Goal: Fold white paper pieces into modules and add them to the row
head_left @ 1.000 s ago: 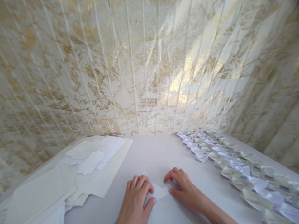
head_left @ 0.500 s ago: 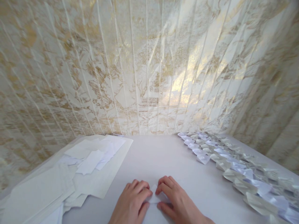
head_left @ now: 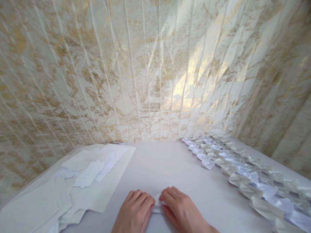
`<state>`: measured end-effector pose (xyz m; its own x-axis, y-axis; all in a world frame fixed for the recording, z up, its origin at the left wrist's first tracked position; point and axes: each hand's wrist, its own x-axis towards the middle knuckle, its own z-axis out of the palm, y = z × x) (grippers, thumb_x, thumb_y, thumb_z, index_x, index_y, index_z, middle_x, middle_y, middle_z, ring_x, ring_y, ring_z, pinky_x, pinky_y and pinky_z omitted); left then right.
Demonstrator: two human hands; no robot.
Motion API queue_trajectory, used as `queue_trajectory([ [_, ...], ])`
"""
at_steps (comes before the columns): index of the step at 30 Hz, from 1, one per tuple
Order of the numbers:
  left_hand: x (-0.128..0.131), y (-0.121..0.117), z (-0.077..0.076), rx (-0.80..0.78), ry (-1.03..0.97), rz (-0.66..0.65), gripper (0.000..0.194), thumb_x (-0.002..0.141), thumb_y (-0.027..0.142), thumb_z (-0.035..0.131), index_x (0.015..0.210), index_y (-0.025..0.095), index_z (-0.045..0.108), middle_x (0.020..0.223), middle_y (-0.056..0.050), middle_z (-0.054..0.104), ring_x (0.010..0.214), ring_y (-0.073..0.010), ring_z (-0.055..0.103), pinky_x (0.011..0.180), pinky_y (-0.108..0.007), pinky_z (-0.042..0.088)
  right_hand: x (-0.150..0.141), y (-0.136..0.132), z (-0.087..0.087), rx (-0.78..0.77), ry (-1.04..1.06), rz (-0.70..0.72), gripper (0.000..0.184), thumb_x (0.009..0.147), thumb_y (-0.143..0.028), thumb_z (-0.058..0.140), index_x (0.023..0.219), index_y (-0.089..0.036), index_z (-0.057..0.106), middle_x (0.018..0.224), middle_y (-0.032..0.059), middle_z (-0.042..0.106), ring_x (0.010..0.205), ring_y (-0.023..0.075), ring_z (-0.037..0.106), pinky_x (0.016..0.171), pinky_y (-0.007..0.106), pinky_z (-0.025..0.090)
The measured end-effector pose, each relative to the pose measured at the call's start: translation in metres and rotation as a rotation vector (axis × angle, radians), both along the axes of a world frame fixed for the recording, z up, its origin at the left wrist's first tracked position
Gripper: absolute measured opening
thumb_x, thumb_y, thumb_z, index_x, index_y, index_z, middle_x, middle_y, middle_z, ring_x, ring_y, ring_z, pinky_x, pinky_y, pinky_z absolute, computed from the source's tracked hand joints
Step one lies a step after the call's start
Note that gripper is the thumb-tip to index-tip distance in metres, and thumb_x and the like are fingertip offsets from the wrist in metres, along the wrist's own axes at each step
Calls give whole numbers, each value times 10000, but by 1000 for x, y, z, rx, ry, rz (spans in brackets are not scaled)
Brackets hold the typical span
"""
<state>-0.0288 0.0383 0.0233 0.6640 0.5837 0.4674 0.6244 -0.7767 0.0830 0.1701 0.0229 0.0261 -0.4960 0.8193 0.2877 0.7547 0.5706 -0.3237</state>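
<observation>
A small piece of white folded paper [head_left: 157, 208] lies near the table's front edge, between my two hands. Its pointed top shows between the fingertips, and a folded strip runs along its lower side. My left hand [head_left: 136, 208] has its fingers closed on the paper's left end. At the right end, my right hand [head_left: 179, 207] grips it with curled fingers, the thumb tucked below. Much of the paper is hidden under the fingers.
Loose white paper sheets [head_left: 89, 173] and larger cream sheets [head_left: 34, 204] are piled at the left. Rows of folded paper pieces [head_left: 243, 174] run along the right side of the white table [head_left: 155, 165]. A gold-patterned curtain [head_left: 136, 71] hangs behind.
The fingers of both hands have drawn closer together over the paper, and its lower edge now shows a folded strip. The view has shifted slightly.
</observation>
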Motion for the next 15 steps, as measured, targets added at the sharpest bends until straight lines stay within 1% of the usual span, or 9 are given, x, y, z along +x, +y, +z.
queue_trajectory([
  [3, 9, 1, 1, 44, -24, 27, 224, 926, 86, 400, 830, 200, 568, 755, -17, 628, 700, -206, 557, 633, -319, 408, -6, 3, -3, 89, -132, -23, 237, 766, 24, 579, 887, -179, 593, 888, 30, 667, 780, 191, 601, 669, 262, 449],
  [5, 15, 0, 5, 36, -65, 14, 223, 923, 94, 405, 814, 210, 561, 741, -9, 619, 693, -202, 552, 630, -314, 413, -8, 5, -2, 111, -197, -49, 230, 738, 20, 597, 859, -176, 593, 874, 41, 667, 757, 205, 607, 632, 271, 439],
  [7, 19, -1, 10, -27, -191, 18, 154, 915, 131, 442, 903, 229, 561, 834, -11, 632, 776, -205, 573, 682, -314, 443, -6, 7, 0, 112, -223, -72, 226, 741, 16, 593, 867, -171, 600, 877, 53, 672, 747, 211, 621, 607, 270, 429],
  [8, 20, -2, 12, -81, -297, 58, 127, 909, 164, 465, 972, 240, 546, 903, -18, 628, 824, -204, 576, 719, -315, 458, -4, 8, 3, 102, -214, -84, 229, 747, 19, 580, 875, -170, 601, 882, 56, 674, 743, 207, 628, 598, 263, 423],
  [10, 22, -5, 11, -233, -545, 190, 199, 891, 259, 511, 1089, 252, 488, 997, -32, 591, 858, -196, 569, 768, -319, 470, 1, 7, 10, 61, -132, -122, 228, 767, 23, 541, 875, -172, 589, 873, 50, 674, 714, 182, 635, 583, 241, 410],
  [12, 24, -7, 2, -453, -759, 294, 310, 870, 378, 544, 1136, 253, 446, 997, -33, 557, 773, -170, 550, 736, -305, 468, 4, 5, 17, -2, 26, -166, 186, 817, -10, 498, 847, -183, 558, 821, 26, 666, 648, 146, 622, 571, 217, 400],
  [13, 25, -9, -4, -584, -830, 283, 365, 853, 438, 560, 1145, 252, 443, 1002, -34, 547, 724, -152, 536, 707, -291, 462, 4, 3, 20, -37, 118, -177, 157, 846, -45, 483, 831, -191, 537, 784, 11, 660, 612, 131, 610, 567, 207, 398],
  [15, 28, -12, -19, -849, -950, 209, 514, 808, 559, 599, 1179, 250, 422, 1043, -45, 530, 621, -105, 499, 602, -251, 429, 2, -1, 22, -97, 275, -174, 119, 889, -124, 461, 809, -206, 497, 721, -10, 650, 569, 116, 594, 558, 191, 396],
])
